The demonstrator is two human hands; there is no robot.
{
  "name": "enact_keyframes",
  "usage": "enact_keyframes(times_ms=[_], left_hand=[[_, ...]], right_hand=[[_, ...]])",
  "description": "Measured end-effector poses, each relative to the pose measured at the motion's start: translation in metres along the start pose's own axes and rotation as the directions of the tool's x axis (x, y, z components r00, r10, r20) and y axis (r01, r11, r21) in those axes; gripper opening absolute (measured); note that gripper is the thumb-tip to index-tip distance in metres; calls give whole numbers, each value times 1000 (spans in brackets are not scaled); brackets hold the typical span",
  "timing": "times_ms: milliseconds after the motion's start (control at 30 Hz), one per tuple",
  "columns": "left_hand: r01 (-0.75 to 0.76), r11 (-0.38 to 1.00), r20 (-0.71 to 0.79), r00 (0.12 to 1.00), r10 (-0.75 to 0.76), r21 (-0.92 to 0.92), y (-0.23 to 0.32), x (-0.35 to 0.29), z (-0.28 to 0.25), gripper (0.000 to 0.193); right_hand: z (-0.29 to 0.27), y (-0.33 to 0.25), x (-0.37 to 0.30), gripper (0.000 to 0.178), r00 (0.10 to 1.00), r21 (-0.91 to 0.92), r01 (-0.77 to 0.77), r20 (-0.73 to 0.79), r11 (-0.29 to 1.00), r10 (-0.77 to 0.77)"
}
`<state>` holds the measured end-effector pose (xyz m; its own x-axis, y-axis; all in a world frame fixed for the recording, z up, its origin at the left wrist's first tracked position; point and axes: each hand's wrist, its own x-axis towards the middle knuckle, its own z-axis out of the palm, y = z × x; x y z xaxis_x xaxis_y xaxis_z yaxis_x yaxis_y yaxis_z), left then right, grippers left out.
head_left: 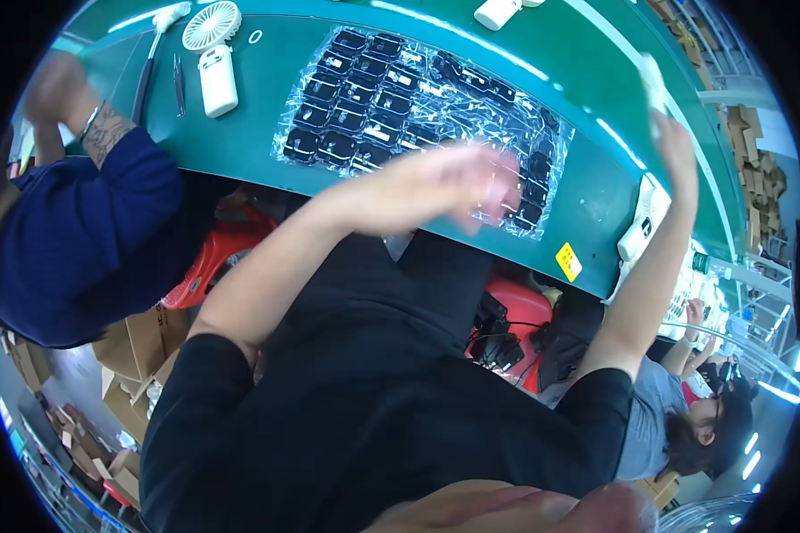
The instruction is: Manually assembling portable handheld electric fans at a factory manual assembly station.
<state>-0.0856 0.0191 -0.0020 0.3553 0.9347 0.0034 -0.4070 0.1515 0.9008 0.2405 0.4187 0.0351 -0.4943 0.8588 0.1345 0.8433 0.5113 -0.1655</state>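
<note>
Green workbench (596, 213) — red seats (206, 265), brown cartons (133, 348) on both sides — bright strip lights (752, 465)

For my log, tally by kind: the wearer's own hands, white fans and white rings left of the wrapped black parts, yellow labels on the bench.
Own hands (left hand, right hand, both blurred): 2
White fan: 1
White ring: 1
Yellow label: 1
Total: 5

Yellow label (568, 262) on green bench (596, 213), red seat (528, 307), cardboard boxes (133, 351), possibly black adapters (505, 348)
</note>
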Motion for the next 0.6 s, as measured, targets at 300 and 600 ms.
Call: enact_keyframes(times_ms=[300,600], left_hand=[[-460,888,-757,574,312,17,10,26,-86,42],[-426,905,-752,600,273,-12,-4,12,-88,32]], right_hand=[[56,-282,-88,31,896,522,423,-122,740,-426],[88,-296,-65,13,740,246,670,-297,700,-604]])
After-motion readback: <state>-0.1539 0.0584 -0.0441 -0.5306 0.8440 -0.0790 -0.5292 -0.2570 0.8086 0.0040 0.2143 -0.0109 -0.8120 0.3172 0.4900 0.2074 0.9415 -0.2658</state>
